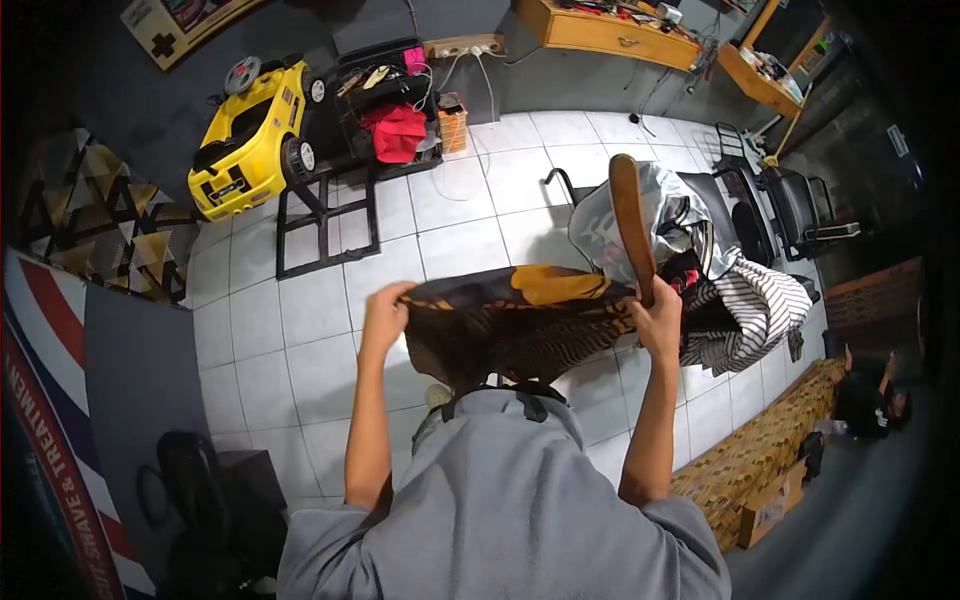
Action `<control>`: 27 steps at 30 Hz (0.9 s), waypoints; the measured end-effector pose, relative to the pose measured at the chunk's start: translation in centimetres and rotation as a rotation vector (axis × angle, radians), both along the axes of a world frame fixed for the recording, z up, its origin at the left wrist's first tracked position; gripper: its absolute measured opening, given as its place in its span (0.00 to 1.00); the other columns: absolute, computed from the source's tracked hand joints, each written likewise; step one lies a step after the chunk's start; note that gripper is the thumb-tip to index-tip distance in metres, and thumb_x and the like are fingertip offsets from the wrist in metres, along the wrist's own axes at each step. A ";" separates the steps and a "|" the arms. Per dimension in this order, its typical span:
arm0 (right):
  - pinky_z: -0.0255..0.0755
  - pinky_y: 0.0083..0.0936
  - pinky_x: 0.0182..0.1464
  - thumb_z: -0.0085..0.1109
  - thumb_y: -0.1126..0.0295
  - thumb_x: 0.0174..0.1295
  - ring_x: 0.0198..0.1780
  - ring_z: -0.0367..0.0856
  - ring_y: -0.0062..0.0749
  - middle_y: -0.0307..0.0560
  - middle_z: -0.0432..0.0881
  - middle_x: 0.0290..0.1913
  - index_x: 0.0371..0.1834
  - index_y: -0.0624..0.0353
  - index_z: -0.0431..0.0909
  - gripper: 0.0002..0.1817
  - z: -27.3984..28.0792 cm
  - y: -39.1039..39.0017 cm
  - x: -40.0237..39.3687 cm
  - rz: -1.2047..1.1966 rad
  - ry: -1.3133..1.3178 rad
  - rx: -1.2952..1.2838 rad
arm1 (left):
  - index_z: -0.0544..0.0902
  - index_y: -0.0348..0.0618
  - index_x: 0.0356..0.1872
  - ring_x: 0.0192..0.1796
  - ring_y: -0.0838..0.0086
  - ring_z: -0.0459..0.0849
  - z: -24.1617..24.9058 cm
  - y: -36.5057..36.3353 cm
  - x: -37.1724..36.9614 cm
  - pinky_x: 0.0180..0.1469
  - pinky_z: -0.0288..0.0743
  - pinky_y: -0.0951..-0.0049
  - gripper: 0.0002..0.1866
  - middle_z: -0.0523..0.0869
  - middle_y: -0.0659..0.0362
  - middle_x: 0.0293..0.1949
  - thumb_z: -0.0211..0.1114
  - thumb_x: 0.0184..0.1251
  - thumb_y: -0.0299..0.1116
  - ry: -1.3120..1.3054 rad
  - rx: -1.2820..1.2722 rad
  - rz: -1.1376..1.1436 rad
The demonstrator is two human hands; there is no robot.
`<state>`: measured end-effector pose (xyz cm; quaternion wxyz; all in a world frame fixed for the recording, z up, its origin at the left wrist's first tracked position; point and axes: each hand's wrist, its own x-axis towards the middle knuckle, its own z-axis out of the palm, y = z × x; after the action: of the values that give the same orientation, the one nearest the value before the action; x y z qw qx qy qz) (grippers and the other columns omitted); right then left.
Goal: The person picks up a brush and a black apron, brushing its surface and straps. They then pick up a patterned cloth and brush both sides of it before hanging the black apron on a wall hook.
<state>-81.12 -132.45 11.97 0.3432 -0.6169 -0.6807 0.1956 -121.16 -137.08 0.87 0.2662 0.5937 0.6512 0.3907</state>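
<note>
A dark cloth (500,335) with orange and brown patterning is stretched between my two hands in front of my waist. My left hand (386,318) pinches its left top corner. My right hand (656,318) is closed at the cloth's right end and also grips a curved brown wooden piece (628,215), which looks like a clothes hanger and points up and away. Just beyond my right hand, a striped black-and-white cloth (755,315) and a clear plastic cover (600,230) lie over a black chair (735,200).
A yellow toy car (255,140) stands at the far left beside a black metal frame (325,225). A black case (385,90) holds a red cloth (397,132). At the right lies a woven mat (760,440), with another person (872,400) beyond it. White tiles (450,230) cover the floor.
</note>
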 end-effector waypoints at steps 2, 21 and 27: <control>0.64 0.20 0.27 0.56 0.81 0.45 0.23 0.64 0.19 0.45 0.78 0.23 0.24 0.65 0.66 0.08 -1.1 -0.8 -0.3 -0.085 0.142 0.046 | 0.82 0.38 0.39 0.41 0.62 0.83 1.9 0.8 -1.4 0.46 0.74 0.72 0.20 0.84 0.51 0.37 0.49 0.46 0.12 -0.023 0.114 0.154; 0.67 0.16 0.36 0.43 0.83 0.60 0.31 0.72 0.18 0.44 0.79 0.37 0.43 0.68 0.76 0.12 -0.9 -3.5 -2.8 -0.201 0.473 0.333 | 0.78 0.35 0.45 0.43 0.62 0.83 10.8 -0.7 -0.5 0.48 0.75 0.70 0.26 0.82 0.52 0.40 0.44 0.42 0.07 0.045 0.668 0.458; 0.72 0.33 0.40 0.52 0.78 0.54 0.34 0.79 0.52 0.59 0.79 0.31 0.41 0.66 0.75 0.11 -8.1 -5.1 -2.4 -0.118 0.132 -0.133 | 0.77 0.36 0.40 0.35 0.46 0.81 -1.5 -3.2 -2.2 0.39 0.74 0.56 0.10 0.82 0.42 0.29 0.51 0.59 0.24 0.242 -0.156 0.092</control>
<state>-83.47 -137.55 3.92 0.3567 -0.6628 -0.6048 0.2601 -123.33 -140.27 -0.59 0.2131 0.5833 0.7335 0.2763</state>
